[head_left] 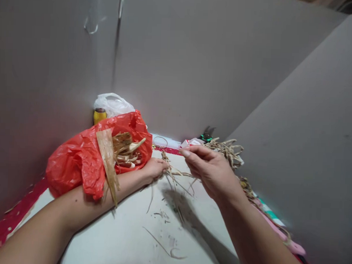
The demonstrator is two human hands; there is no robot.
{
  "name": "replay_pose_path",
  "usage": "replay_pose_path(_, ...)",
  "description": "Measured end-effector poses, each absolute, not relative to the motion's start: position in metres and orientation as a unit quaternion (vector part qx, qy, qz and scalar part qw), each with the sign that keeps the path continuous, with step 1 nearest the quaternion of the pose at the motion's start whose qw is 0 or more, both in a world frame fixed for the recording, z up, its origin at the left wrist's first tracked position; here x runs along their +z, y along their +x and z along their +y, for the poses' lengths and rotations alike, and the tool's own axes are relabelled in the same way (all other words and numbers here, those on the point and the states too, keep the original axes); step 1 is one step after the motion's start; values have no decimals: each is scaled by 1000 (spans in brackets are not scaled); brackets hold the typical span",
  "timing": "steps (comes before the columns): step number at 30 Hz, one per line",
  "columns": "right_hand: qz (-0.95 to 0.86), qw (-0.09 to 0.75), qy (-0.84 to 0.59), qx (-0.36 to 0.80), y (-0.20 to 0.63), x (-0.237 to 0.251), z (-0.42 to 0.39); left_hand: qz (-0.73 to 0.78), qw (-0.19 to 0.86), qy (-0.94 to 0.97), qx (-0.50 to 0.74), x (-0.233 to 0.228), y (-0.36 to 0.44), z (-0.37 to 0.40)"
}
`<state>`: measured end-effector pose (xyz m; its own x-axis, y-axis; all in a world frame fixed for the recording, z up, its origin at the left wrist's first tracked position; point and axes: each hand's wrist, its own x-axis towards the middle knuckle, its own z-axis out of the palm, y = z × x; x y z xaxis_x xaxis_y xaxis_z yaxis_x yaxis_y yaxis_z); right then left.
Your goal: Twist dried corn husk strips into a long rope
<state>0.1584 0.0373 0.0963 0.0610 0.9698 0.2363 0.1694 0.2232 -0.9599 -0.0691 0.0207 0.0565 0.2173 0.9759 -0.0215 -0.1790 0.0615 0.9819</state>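
A red plastic bag [77,159] lies slumped on the white worktop [126,230], its mouth turned toward the person, and it holds flat, pale strips of dried leaf [127,151]; one long strip [108,164] hangs out over the left forearm. Behind it, in the corner, stands a yellow bottle [99,116] with a clear plastic bag [113,103] bunched just beside it.

The left hand [154,169] rests low on the worktop, its grip closed around the near end of a bundle of thin dried fibre strands [174,174]. The right hand [205,167] is raised just above them, fingers curled and pinched together on some of the same strands, which run between the two hands.

Farther back lie a loop of clear tape or wire [160,141], a small white and red packet [193,142], dark pliers with green handles [207,134], and a tangled heap of twisted fibre cord [229,149] trailing along the right wall. Loose scraps [163,247] litter the worktop.

The right hand covers where the strands meet, and the bag's depths are hidden. Grey board walls close it all in.
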Motion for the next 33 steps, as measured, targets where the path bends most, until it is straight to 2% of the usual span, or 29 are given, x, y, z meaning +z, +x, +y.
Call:
replay_pose_path(3,-518,570,-514,377,187,75,45,385,644,498,434,39,-21,53)
replay_pose_path(9,-470,563,-549,401,200,29,66,359,719,493,334,-3,52,122)
replay_pose_path(15,-501,577,-552,333,196,11,77,349,741,481,313,-7,54,128)
replay_pose_path(25,-517,544,-573,329,192,-11,90,327,750,495,293,-8,55,127)
replay_pose_path(33,-630,486,-578,182,202,-13,90,333,747,494,296,-4,55,126)
